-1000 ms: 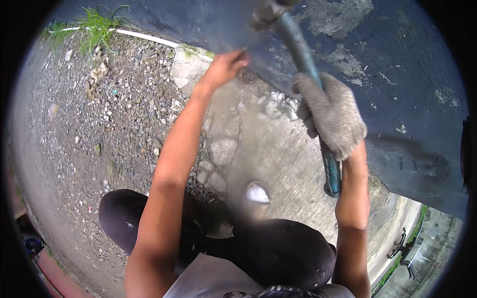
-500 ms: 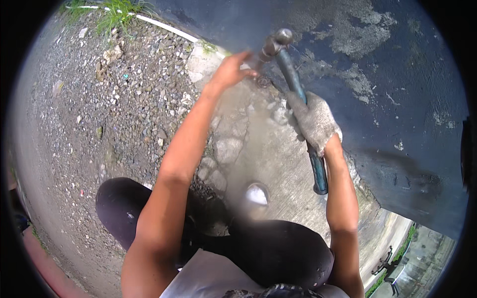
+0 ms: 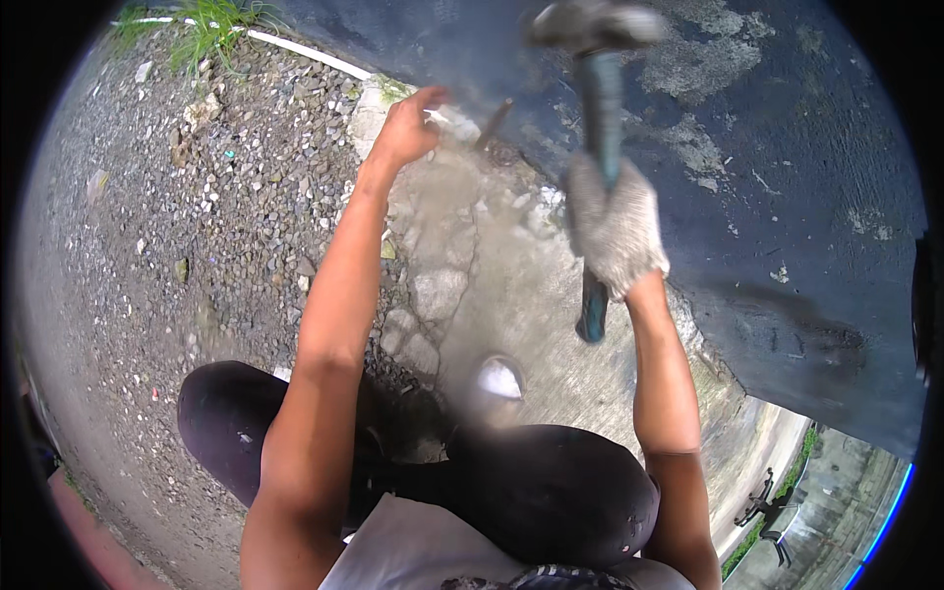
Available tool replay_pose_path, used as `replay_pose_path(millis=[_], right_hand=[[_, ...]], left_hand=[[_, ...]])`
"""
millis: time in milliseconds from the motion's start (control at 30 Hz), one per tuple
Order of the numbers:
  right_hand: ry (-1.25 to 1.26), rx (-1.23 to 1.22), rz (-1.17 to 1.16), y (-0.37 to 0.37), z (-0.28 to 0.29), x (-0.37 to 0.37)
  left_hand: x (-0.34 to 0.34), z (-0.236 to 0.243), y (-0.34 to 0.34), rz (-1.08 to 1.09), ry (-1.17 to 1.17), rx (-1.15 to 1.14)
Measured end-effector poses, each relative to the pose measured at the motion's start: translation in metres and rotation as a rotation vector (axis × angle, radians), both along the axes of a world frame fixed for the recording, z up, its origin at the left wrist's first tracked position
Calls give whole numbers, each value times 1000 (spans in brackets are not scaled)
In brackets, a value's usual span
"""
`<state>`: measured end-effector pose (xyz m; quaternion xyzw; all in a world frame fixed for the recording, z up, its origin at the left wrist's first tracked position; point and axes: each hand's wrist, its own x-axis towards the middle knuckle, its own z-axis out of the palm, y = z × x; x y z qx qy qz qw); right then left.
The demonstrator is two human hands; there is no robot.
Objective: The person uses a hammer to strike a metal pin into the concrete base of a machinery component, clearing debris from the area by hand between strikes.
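Observation:
My right hand [image 3: 618,221], in a pale knitted work glove, is closed around the blue-green handle of a hammer [image 3: 602,108]. The metal head, blurred by motion, is raised near the top of the view. My bare left hand [image 3: 405,130] is held off to the left with its fingers apart and nothing in them. Between the two hands, a short brown rod [image 3: 495,124], rusty-looking, sticks up at a slant from the broken ground by the wall's foot. Neither hand touches it, and the hammer is apart from it.
The dark painted wall [image 3: 787,197], with peeled patches, rises along the right. Rough concrete [image 3: 551,324] runs along its foot, and gravel [image 3: 246,226] covers the left. A round white-filled opening [image 3: 500,378] lies close to my knees. A white pipe [image 3: 305,45] runs past grass [image 3: 211,34].
My left hand has drawn back leftward from the rod. The hammer in my right hand has risen, its head going up and to the right.

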<state>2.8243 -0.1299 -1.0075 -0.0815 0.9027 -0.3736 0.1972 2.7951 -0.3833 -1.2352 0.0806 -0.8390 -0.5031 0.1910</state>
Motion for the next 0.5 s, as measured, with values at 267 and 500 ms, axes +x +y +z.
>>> replay_pose_path(millis=[267, 500], right_hand=[[-76, -90, -25, 10, 39, 1], [266, -658, 80, 37, 105, 23]], left_hand=[[4, 3, -9, 30, -19, 44], [1, -22, 8, 36, -31, 148]])
